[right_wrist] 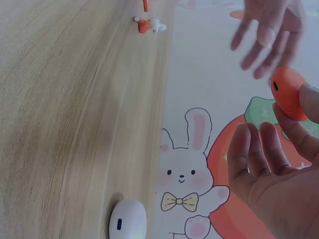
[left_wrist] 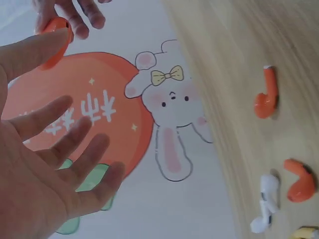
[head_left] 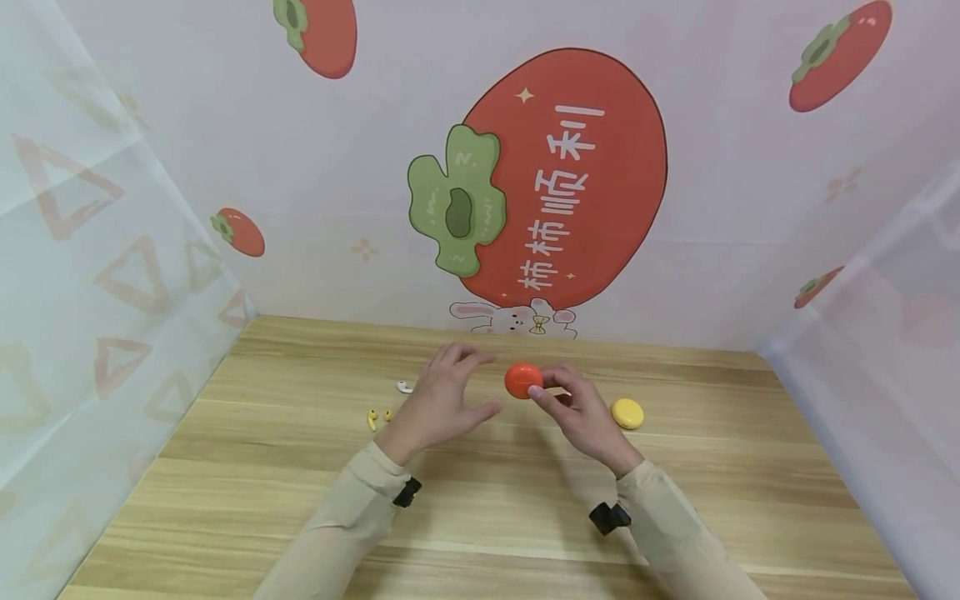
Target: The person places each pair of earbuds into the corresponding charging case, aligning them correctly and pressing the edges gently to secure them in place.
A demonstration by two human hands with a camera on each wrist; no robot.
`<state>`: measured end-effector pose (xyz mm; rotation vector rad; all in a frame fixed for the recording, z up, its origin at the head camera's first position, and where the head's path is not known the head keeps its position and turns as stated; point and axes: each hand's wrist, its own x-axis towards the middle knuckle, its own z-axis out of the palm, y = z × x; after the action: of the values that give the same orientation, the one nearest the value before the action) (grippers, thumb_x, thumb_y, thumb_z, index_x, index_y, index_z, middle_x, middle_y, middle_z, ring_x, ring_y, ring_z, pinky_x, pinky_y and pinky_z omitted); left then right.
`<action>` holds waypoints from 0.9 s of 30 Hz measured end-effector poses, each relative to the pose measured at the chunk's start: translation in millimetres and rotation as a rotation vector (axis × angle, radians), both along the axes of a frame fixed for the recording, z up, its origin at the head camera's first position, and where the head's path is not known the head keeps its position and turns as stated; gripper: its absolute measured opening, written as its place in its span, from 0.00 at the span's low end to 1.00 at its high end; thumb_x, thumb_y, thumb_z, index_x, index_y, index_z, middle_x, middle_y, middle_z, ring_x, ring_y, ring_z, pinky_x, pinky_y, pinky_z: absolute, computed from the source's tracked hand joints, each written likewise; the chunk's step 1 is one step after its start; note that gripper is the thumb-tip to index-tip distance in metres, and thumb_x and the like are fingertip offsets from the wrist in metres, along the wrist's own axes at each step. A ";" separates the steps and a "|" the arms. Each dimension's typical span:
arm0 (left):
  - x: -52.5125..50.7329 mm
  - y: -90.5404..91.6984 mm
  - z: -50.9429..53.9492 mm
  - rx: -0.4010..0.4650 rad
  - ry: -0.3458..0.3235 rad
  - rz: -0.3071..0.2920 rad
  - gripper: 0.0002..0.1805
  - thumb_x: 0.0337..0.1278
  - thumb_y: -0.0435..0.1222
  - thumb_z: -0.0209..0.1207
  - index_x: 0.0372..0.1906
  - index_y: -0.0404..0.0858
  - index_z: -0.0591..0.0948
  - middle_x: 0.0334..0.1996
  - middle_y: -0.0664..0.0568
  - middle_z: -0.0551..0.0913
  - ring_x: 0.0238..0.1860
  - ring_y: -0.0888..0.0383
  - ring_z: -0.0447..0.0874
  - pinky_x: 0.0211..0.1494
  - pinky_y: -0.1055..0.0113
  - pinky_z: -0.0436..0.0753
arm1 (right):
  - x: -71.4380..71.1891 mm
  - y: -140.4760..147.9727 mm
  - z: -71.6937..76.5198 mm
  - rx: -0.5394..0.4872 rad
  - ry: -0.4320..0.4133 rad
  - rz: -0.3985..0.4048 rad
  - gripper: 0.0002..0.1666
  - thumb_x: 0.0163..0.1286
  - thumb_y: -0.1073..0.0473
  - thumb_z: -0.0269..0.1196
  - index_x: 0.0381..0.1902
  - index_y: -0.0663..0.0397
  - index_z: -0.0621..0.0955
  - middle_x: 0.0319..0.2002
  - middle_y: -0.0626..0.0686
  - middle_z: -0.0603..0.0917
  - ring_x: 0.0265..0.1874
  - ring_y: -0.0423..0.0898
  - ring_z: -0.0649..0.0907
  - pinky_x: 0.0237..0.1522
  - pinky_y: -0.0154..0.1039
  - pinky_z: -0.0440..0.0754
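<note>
My right hand (head_left: 588,421) pinches a round orange earbud case (head_left: 523,380) between thumb and fingers, held above the table. The case looks closed, with a small dark slot on its side in the right wrist view. Facing it from the left is my left hand (head_left: 442,398), its fingers spread and holding nothing. Beside and behind the left hand lie a white earbud (head_left: 404,387) and yellow earbuds (head_left: 372,418). Orange earbuds (left_wrist: 300,184) show on the table in the left wrist view; the left hand hides them from the head camera.
A round yellow case (head_left: 627,413) rests on the wooden table (head_left: 480,533) right of my right hand. The right wrist view shows a white case (right_wrist: 128,219) near the table's back edge. A printed fabric backdrop (head_left: 720,183) rises behind, with side walls left and right.
</note>
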<state>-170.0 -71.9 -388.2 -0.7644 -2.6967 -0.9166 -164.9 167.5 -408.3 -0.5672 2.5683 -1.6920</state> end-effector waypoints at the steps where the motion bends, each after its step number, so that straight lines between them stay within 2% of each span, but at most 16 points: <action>1: -0.4 -1.3 -1.4 0.000 -0.032 0.003 0.33 0.53 0.45 0.75 0.64 0.41 0.79 0.58 0.47 0.76 0.60 0.47 0.74 0.64 0.46 0.73 | -0.4 0.0 -0.4 -0.001 0.001 0.000 0.14 0.75 0.56 0.63 0.53 0.57 0.84 0.50 0.54 0.80 0.50 0.51 0.80 0.49 0.41 0.82; 5: -1.7 -5.2 -7.3 0.063 -0.136 -0.002 0.29 0.58 0.43 0.72 0.63 0.37 0.80 0.57 0.46 0.77 0.58 0.44 0.77 0.60 0.47 0.77 | -1.0 -1.5 -1.1 0.008 0.001 -0.002 0.14 0.74 0.55 0.64 0.52 0.56 0.84 0.50 0.54 0.79 0.50 0.50 0.80 0.50 0.44 0.82; 10: -5.7 -5.3 -12.5 0.222 -0.237 -0.024 0.23 0.68 0.41 0.64 0.62 0.34 0.80 0.56 0.45 0.78 0.57 0.42 0.77 0.58 0.47 0.78 | -1.1 -4.4 -1.0 0.013 0.000 0.002 0.14 0.73 0.55 0.65 0.52 0.56 0.84 0.50 0.54 0.79 0.50 0.51 0.80 0.50 0.48 0.81; 13: -7.4 -3.6 -13.1 0.305 -0.288 -0.034 0.20 0.73 0.42 0.59 0.60 0.35 0.81 0.54 0.48 0.80 0.56 0.48 0.79 0.57 0.50 0.80 | -0.2 -5.4 -0.4 0.011 0.005 0.003 0.15 0.74 0.56 0.65 0.53 0.57 0.84 0.50 0.54 0.79 0.51 0.50 0.80 0.50 0.48 0.80; 16: -8.0 -0.6 -11.2 0.376 -0.345 -0.040 0.21 0.75 0.45 0.57 0.61 0.36 0.81 0.54 0.51 0.81 0.55 0.53 0.80 0.57 0.54 0.81 | -1.2 -5.5 -0.6 0.017 0.011 -0.001 0.14 0.74 0.55 0.65 0.52 0.56 0.84 0.50 0.54 0.79 0.50 0.50 0.80 0.50 0.49 0.79; 21: -7.4 4.7 -4.7 0.454 -0.377 -0.058 0.22 0.73 0.48 0.58 0.59 0.39 0.82 0.53 0.52 0.82 0.55 0.54 0.80 0.60 0.53 0.79 | -1.2 -6.1 -0.1 0.022 0.020 0.001 0.14 0.74 0.56 0.65 0.52 0.57 0.84 0.50 0.54 0.79 0.51 0.51 0.80 0.51 0.49 0.79; 27: -7.4 9.5 -1.1 0.448 -0.356 -0.088 0.17 0.68 0.47 0.63 0.54 0.42 0.84 0.54 0.53 0.80 0.59 0.48 0.76 0.60 0.46 0.77 | -0.7 -6.8 -0.8 0.012 0.035 0.019 0.13 0.74 0.57 0.65 0.51 0.58 0.85 0.52 0.55 0.78 0.55 0.53 0.77 0.51 0.49 0.80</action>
<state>-177.5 -62.3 -389.2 -0.6741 -2.5837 -1.7456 -165.6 160.7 -409.1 -0.6239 2.5860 -1.6751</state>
